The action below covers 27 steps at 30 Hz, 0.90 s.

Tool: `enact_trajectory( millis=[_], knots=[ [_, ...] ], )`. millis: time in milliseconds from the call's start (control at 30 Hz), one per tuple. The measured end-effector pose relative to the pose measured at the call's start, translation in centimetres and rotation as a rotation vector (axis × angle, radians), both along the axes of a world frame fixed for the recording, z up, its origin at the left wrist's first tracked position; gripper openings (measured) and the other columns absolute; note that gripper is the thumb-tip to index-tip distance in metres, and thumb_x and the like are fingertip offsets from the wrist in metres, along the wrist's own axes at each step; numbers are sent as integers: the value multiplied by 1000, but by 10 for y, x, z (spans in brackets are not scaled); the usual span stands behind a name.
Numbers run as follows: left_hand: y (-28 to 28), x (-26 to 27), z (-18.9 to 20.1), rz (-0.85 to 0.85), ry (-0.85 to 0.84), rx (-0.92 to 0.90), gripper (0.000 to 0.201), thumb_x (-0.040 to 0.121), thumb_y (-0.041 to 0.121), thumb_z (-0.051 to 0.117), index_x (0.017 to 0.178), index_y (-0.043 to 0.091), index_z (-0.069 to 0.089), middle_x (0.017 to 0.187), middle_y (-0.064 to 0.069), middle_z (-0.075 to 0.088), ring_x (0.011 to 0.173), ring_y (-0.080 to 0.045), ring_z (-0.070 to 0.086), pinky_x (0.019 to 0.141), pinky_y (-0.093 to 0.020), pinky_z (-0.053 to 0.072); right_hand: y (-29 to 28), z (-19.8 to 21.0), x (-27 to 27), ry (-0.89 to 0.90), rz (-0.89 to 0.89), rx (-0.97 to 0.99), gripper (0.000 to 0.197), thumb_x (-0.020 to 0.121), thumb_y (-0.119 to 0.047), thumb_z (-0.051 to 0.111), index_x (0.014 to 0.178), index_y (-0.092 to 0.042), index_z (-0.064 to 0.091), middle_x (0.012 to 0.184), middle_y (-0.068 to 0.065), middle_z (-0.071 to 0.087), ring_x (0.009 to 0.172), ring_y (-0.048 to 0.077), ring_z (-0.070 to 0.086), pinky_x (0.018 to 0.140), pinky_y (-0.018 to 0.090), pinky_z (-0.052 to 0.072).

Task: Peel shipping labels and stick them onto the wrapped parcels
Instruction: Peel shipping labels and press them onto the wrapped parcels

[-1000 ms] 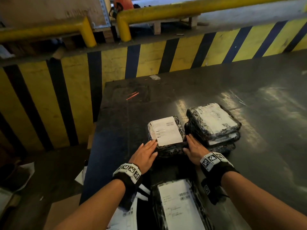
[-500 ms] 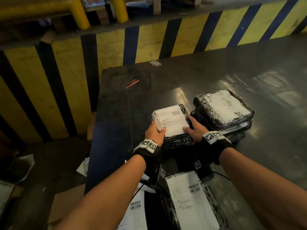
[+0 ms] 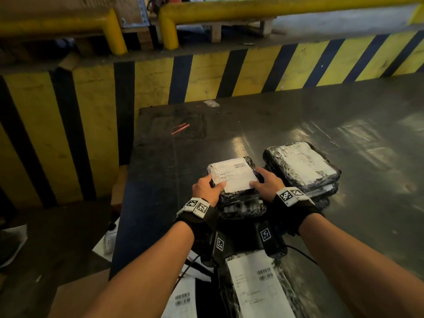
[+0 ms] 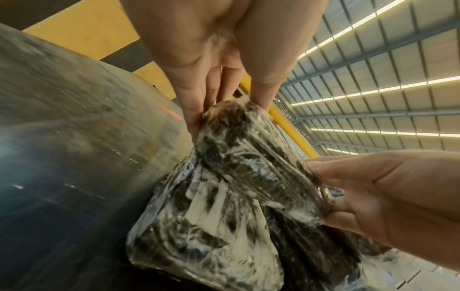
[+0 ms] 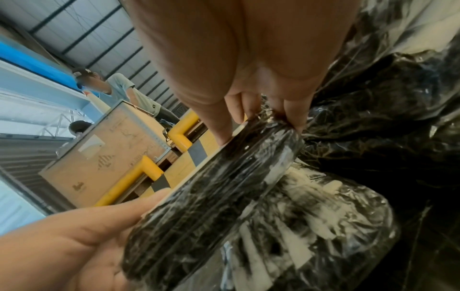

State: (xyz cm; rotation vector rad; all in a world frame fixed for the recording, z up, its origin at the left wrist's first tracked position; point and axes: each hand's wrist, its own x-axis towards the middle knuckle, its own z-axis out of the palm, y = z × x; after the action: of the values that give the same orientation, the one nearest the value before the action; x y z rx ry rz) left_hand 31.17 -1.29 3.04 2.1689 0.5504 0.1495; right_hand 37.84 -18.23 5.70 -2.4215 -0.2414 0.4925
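Now both hands clamp the labelled parcel (image 3: 231,177) at table centre: left hand (image 3: 206,190) on its left edge, right hand (image 3: 267,183) on its right. Its glossy film looks slippery; gripping the firm side edges seems safest.

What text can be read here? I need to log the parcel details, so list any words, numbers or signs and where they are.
Nothing is legible.
Held parcel's label: barcode and print lines, too blurred.
Near parcel's label: barcodes and print, too blurred.
Loose sheet: barcodes only, no readable digits.
Wrist bands: square marker codes, no words.
Wooden crate: stamped symbols and faint print, unreadable.
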Motion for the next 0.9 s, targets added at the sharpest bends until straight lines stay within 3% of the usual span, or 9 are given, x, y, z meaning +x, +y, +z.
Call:
enact_trajectory(
  millis=[200, 333, 467, 600, 700, 900],
  knots=[
    [-5, -6, 17, 23, -5, 0, 39, 86, 30, 64, 122, 13, 63, 121, -9, 66, 110, -25, 61, 89, -23, 44, -5, 10, -5, -50, -45, 28, 52, 85, -24, 63, 132, -13, 46, 130, 10, 57, 117, 30, 54, 96, 31, 40],
    [-9, -12, 31, 52, -14, 2, 36, 86, 29, 64, 118, 13, 65, 117, -9, 68, 107, -26, 62, 82, -22, 43, -9, 20, -11, -56, -64, 76, 57, 85, -25, 64, 136, -12, 43, 133, 11, 54, 121, 30, 51, 100, 33, 38],
    [-10, -15, 42, 72, -27, 12, 31, 86, 30, 64, 108, 10, 69, 106, -11, 71, 99, -26, 63, 72, -21, 39, -12, 26, -16, -90, -63, 84, 43, 83, -28, 64, 124, -15, 55, 120, 9, 63, 110, 29, 57, 92, 31, 42],
    [-14, -20, 52, 71, -37, 22, 29, 85, 32, 65, 100, 8, 71, 98, -13, 71, 96, -30, 63, 70, -23, 39, -16, 38, -19, -109, -56, 94, 37, 80, -30, 66, 114, -17, 60, 113, 7, 67, 106, 28, 60, 92, 31, 45],
    [-16, -23, 66, 87, -87, 23, 29, 85, 31, 65, 101, 8, 71, 99, -12, 72, 91, -26, 62, 70, -21, 37, -15, 57, -20, -150, -72, 114, 31, 80, -27, 67, 109, -16, 62, 109, 6, 67, 102, 28, 60, 83, 27, 42],
    [-14, -25, 104, 63, -185, 58, 30, 86, 29, 64, 110, 11, 69, 109, -11, 70, 102, -28, 62, 74, -21, 39, -13, 85, -32, -242, -105, 214, 41, 83, -27, 65, 122, -17, 57, 117, 7, 65, 105, 26, 59, 89, 29, 43]
  ],
)
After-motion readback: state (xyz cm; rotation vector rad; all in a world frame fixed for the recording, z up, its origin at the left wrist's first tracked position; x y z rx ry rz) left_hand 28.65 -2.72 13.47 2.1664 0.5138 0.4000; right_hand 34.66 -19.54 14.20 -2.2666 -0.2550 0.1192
